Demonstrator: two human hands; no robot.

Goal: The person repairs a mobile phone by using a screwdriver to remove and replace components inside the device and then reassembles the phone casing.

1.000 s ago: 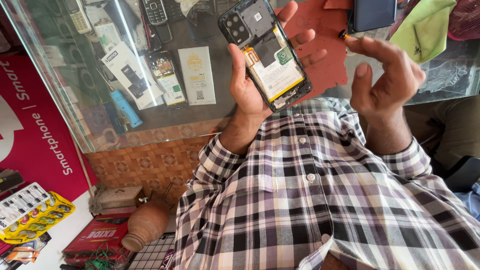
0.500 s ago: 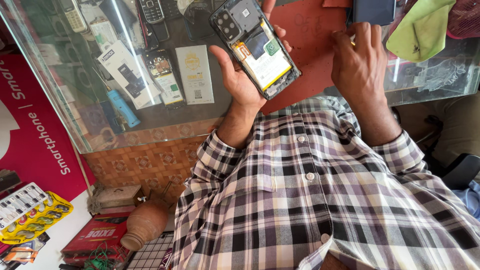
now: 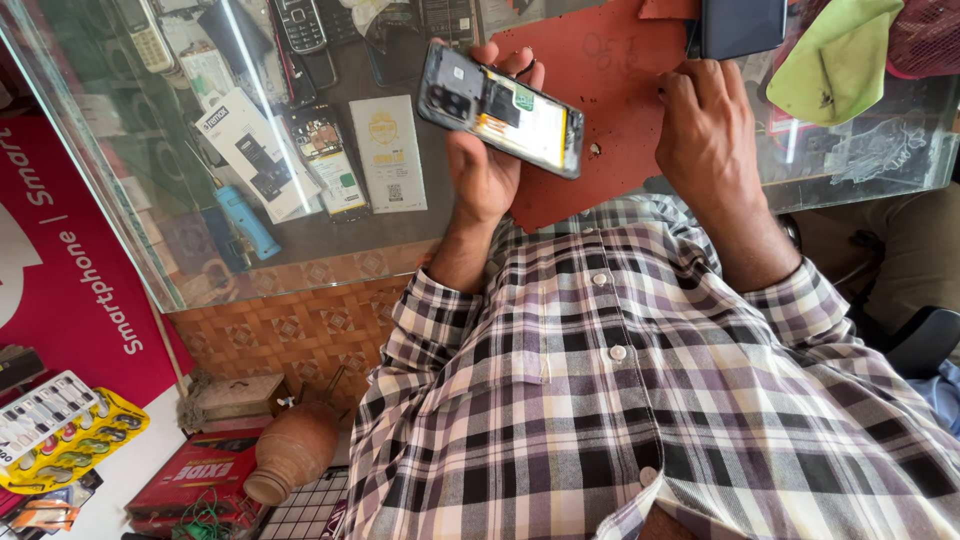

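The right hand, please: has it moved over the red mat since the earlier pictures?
Yes. The right hand has come down from midair onto the red mat, just below the dark phone.

Left of the left grip lie a cream rectangular package (image 3: pixel 387 152) and a white box (image 3: pixel 257 150) under glass; a red sign (image 3: pixel 70 270) stands farther left below.

The person is wearing a long-sleeved checked cotton shirt (image 3: pixel 640 400) in white, grey, black and muted purple, its stripes crossing into a broad plaid. Small pale round buttons (image 3: pixel 619 352) are running down the front placket. The sleeves are reaching to the wrists, the left cuff (image 3: pixel 430 310) and right cuff (image 3: pixel 800 300) both buttoned close, leaving the left hand (image 3: pixel 485 165) and right hand (image 3: pixel 710 135) bare, without rings, watch or gloves.
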